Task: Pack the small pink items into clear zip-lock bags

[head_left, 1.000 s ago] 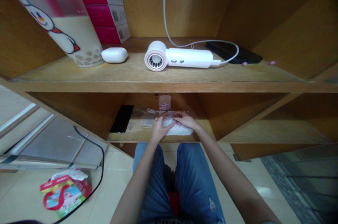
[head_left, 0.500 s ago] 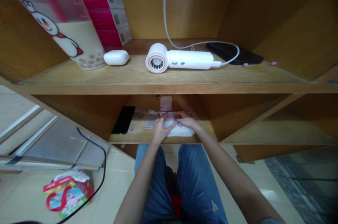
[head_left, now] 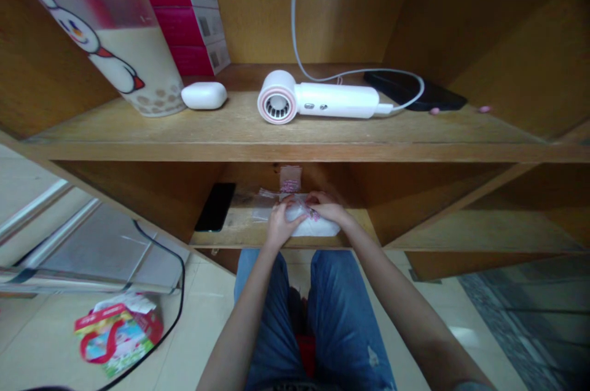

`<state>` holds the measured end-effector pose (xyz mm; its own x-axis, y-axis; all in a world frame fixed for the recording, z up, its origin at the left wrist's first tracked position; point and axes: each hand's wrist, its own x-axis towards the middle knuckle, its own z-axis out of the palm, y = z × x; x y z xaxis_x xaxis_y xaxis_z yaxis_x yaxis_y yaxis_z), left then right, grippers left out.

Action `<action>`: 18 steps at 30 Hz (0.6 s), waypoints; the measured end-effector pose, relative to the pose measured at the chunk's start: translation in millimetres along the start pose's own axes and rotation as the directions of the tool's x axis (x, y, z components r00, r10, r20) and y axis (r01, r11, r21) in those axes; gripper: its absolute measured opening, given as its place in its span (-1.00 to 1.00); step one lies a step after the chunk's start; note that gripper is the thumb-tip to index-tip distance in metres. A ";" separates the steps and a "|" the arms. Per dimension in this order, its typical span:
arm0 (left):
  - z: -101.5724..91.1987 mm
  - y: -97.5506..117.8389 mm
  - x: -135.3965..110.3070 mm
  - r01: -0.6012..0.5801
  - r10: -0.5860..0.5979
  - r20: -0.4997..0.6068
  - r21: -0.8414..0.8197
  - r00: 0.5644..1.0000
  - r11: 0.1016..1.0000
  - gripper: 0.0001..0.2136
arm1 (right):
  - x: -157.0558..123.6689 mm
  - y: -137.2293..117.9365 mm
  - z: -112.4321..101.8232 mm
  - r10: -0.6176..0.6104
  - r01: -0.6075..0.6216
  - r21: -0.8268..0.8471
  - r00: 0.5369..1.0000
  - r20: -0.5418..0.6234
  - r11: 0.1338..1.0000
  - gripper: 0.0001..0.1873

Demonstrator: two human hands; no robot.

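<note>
Both hands meet on the lower shelf, low in the middle of the view. My left hand and my right hand are closed on a small clear plastic bag with pink bits, held over a white packet that lies on the shelf. The fingertips pinch the bag from both sides. More clear bags lie just behind, and a small bag of pink pieces stands at the back. A black phone lies to the left of my hands.
The upper shelf carries a white hair dryer with its cable, a white earbud case, a penguin-printed cup, pink boxes and a dark flat device. On the floor lie a red packet and a black cable.
The view shifted slightly. Both hands stay on the small bag in the same spot, with only small finger movements.
</note>
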<state>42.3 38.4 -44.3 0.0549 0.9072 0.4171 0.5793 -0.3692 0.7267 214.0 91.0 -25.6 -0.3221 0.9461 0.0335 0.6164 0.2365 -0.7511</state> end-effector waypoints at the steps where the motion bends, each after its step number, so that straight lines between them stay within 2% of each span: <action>1: 0.1 0.0 0.0 0.001 -0.001 0.002 -0.007 1.000 1.000 -0.46 | -1.4 -2.1 -1.4 0.003 -0.003 0.042 1.000 -0.016 0.999 -0.94; 6: 0.0 0.7 0.0 -0.001 0.000 -0.001 -0.028 1.000 1.000 -0.43 | -8.5 -14.2 -3.2 -0.045 0.048 0.242 0.999 -0.018 0.969 -0.92; 11: -0.3 0.8 -0.4 -0.015 0.015 0.012 -0.018 1.000 1.000 -0.44 | -11.4 -16.1 -0.3 -0.029 0.017 0.227 0.998 0.052 0.974 -0.88; 15: -1.3 1.6 -0.2 -0.019 0.020 0.011 -0.025 1.000 0.999 -0.45 | -11.3 -10.1 -2.6 -0.011 0.015 0.223 1.000 -0.018 0.975 -0.91; 18: -1.9 3.4 0.2 -0.015 0.015 0.010 -0.030 1.000 0.999 -0.47 | -11.9 -2.7 -5.8 0.043 -0.035 0.125 0.997 -0.067 0.992 -0.93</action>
<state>42.7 36.9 -40.7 0.0720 0.9034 0.4228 0.5534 -0.3888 0.7366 220.3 80.3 -20.2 -0.2462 0.9682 0.0452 0.5324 0.1741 -0.8284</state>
